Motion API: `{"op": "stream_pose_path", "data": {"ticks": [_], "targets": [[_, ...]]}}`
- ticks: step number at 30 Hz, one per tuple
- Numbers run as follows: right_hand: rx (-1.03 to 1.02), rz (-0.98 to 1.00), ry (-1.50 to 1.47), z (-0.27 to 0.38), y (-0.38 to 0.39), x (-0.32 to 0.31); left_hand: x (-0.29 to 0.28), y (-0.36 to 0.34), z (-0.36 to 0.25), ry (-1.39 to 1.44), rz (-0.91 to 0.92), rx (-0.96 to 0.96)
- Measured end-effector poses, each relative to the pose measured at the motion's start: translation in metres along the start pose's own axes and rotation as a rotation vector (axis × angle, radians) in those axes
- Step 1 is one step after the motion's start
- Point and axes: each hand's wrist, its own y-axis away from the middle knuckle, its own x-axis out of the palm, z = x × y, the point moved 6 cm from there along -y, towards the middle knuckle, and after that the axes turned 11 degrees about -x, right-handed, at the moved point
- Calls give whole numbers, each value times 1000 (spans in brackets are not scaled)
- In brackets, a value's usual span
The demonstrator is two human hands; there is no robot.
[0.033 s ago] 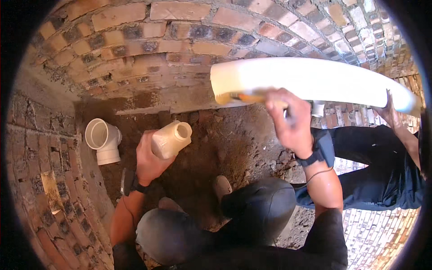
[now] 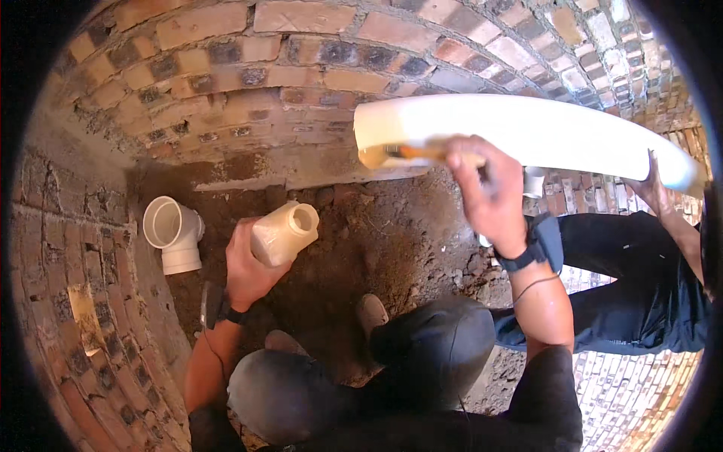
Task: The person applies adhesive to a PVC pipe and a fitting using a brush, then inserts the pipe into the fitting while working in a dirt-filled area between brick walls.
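As a co-worker's hand supports a white pipe from below near its far end, a person crouched on a dirt floor works at the pipe's open mouth, in front of a brick wall. The right hand grips a brush by its handle, its dark tip at the lower rim; blur hides whether bristles and plastic meet. The left hand is wrapped around a cream bottle, uncapped and tilted, well apart from the pipe. A white pipe fitting stands just beside it, to the left. Good work here would likely mean light, even strokes around the whole rim, a steady pipe, clean bristles clear of the soil, and a bottle held upright enough not to spill.
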Motion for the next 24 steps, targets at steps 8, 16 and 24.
{"op": "stream_pose_path", "data": {"ticks": [8,16,24], "targets": [[263,-165,-193,-34,-23,9,-23,28,9,-81,-116,-87],[144,-177,-151,-54,74,25,-22,28,-2,-157,-208,-59],[313,-370,-348,-114,135,66,-15,33,-12,-235,-244,-64]]}}
